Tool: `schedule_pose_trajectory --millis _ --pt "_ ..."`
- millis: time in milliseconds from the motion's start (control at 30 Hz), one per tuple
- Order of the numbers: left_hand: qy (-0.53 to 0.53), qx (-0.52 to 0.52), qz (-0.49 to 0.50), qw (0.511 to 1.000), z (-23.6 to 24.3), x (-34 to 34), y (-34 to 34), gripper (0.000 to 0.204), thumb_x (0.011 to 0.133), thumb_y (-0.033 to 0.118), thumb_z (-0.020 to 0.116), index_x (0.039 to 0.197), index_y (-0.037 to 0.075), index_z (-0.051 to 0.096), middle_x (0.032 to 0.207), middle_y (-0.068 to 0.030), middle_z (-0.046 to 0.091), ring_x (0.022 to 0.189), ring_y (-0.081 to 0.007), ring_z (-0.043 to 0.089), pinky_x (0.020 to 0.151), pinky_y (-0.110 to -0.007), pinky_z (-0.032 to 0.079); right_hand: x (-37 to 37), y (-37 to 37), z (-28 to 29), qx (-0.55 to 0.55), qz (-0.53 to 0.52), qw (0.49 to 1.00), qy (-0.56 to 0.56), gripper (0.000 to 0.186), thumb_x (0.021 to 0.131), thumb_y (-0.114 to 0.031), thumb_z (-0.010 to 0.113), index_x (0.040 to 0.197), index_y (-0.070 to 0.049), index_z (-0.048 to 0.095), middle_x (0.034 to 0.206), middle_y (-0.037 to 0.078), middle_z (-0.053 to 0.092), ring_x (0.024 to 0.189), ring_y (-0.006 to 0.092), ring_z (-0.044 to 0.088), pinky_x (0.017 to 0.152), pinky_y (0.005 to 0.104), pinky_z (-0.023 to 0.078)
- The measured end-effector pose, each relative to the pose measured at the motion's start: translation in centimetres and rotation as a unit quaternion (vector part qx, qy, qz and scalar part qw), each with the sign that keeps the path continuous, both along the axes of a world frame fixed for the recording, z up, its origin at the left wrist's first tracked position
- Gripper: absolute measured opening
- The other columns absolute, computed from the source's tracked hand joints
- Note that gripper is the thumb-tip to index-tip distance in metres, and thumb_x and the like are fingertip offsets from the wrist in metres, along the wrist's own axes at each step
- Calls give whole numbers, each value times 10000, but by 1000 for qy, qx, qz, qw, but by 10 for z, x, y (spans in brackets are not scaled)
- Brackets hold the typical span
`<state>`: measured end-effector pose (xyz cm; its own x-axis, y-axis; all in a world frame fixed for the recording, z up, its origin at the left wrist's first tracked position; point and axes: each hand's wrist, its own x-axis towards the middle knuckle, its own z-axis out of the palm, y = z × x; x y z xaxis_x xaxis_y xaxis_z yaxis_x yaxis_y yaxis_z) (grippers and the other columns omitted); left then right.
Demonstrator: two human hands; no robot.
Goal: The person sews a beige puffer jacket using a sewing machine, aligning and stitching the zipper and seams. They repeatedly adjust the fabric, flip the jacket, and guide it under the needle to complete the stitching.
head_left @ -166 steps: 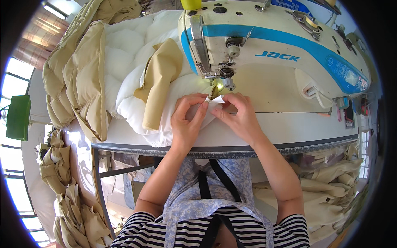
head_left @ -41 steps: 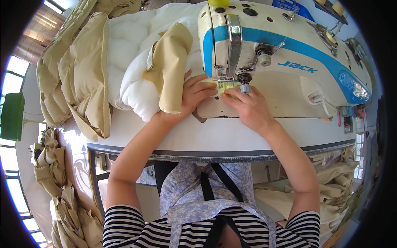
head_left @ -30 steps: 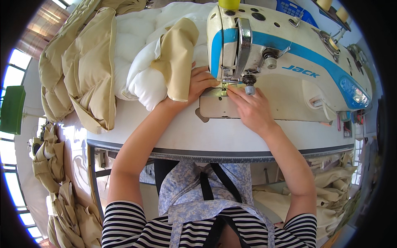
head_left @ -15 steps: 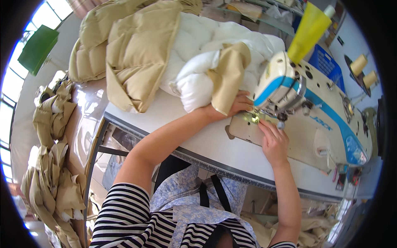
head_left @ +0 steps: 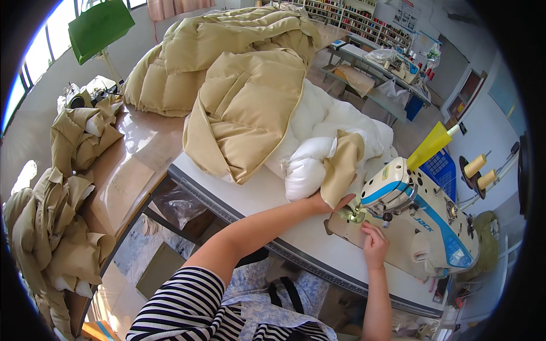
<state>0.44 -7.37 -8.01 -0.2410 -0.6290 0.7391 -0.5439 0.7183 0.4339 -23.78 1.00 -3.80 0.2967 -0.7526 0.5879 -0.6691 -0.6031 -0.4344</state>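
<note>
A white and blue sewing machine [head_left: 418,213] stands on the table at the right, its lit needle area [head_left: 355,213] between my hands. My left hand [head_left: 330,201] lies left of the needle, partly covered by a beige fabric flap [head_left: 343,165]. Its thumb stretches toward the presser foot, apart from a fingertip showing past the flap; the other fingers are hidden. Just right of the presser foot, my right hand [head_left: 376,245] is closed, fingertips pressed together; anything between them is too small to make out. White padding [head_left: 310,170] and a quilted beige garment [head_left: 247,108] spread behind my left hand.
Beige fabric pieces [head_left: 54,227] are heaped on the brown side table [head_left: 122,187] at left. A yellow cone [head_left: 427,146] tops the machine, with thread spools [head_left: 480,170] and a blue basket [head_left: 439,173] behind. The white table's front edge [head_left: 273,244] runs before me.
The view has tilted upward, showing more of the room. My right hand has curled its fingers and drawn slightly back from the needle. My left thumb now reaches out beside the flap.
</note>
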Motion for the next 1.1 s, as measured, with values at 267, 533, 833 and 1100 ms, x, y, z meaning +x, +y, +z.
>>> schedule_pose_trajectory --millis 267,533,833,1100 --pt "-108 42 68 991 27 61 19 906 791 360 747 1511 61 286 1510 -164 350 1409 -359 336 1182 -494 240 70 44 66 53 101 992 -46 288 804 118 500 924 -15 726 952 108 724 853 252 697 755 327 551" --pt "-192 191 86 959 62 173 230 522 824 270 667 1331 167 597 1281 -112 598 1190 -302 581 1021 -403 462 229 -20 131 -64 202 965 154 802 836 -122 724 1539 -156 339 1549 91 368 1338 301 452 1075 394 441" --pt "-253 206 272 905 121 265 322 317 793 197 675 1107 168 706 1002 -115 677 974 -319 652 888 -448 517 422 -65 162 -26 252 964 79 255 898 -186 656 1128 -86 611 1137 170 682 1053 367 645 864 483 524" --pt "-312 -54 697 643 294 565 234 298 878 84 616 1159 182 635 1139 -97 554 1060 -308 618 738 -440 564 298 -138 382 -77 228 829 -505 285 971 -259 598 986 18 664 951 88 693 869 164 642 756 304 502"
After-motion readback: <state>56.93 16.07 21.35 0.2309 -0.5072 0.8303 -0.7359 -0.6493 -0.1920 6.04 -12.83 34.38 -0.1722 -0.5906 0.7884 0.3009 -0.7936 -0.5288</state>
